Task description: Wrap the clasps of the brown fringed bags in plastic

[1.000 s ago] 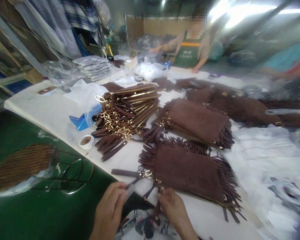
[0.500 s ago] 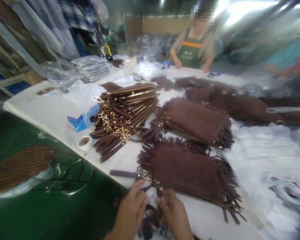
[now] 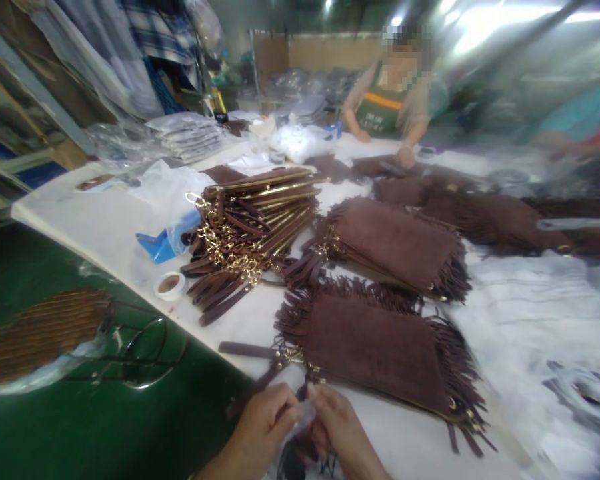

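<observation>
Both hands (image 3: 303,427) pinch strap (image 3: 267,381) of fringed brown suede bag (image 3: 375,350).

- White table (image 3: 105,227), long, with a rounded near corner.
- Fringed brown pouch (image 3: 375,353) flat at the near edge.
- Second fringed stack (image 3: 395,243) just behind it.
- Pile of strapped pouches (image 3: 253,213) with gold chains, to the left.
- Tape roll (image 3: 170,285) and bagged blue item (image 3: 163,243) near the left edge.
- White sheets (image 3: 530,300) on the right.

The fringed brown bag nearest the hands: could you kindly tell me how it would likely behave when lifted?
The fringed brown bag would probably sag, since its suede-like panel lies flat and soft. Its fringe would likely dangle and swing. The strap and gold chain would probably trail.
</observation>
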`<state>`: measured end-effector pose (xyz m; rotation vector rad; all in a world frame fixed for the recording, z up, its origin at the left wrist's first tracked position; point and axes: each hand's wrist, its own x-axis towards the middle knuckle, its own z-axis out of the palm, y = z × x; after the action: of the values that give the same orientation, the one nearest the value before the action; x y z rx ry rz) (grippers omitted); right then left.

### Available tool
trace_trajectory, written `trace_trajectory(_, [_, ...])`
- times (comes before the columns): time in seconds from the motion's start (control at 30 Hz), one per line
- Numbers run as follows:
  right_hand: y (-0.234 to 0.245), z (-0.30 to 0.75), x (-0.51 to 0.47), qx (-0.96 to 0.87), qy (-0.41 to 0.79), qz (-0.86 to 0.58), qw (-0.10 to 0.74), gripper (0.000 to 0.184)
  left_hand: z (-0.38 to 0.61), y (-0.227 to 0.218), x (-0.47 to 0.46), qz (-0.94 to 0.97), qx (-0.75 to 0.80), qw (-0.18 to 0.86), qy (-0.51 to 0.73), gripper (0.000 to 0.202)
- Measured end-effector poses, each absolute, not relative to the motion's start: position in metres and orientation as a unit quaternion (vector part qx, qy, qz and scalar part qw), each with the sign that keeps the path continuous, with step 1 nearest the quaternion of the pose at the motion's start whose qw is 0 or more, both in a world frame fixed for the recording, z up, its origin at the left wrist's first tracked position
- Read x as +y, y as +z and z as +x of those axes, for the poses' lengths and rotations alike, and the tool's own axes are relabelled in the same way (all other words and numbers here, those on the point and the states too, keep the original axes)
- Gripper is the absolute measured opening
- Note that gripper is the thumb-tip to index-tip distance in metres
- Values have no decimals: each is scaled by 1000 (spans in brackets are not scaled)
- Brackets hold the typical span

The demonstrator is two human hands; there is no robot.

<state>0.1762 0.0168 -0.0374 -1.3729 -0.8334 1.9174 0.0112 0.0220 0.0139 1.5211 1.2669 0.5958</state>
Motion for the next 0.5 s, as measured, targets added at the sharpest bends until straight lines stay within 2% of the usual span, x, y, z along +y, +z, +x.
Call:
trace_trajectory(0.2, [-37, 163, 23, -179, 778, -490, 350, 47, 1, 19, 16, 646, 512, 499, 269, 28])
trace_trajectory(0.4, [-35, 159, 24, -203, 760, -512, 344, 47, -11, 16, 1, 631, 571, 424, 310, 24])
trace_trajectory(0.5, [-39, 157, 23, -214, 764, -506, 339, 48, -3, 14, 0, 649, 555, 431, 292, 24])
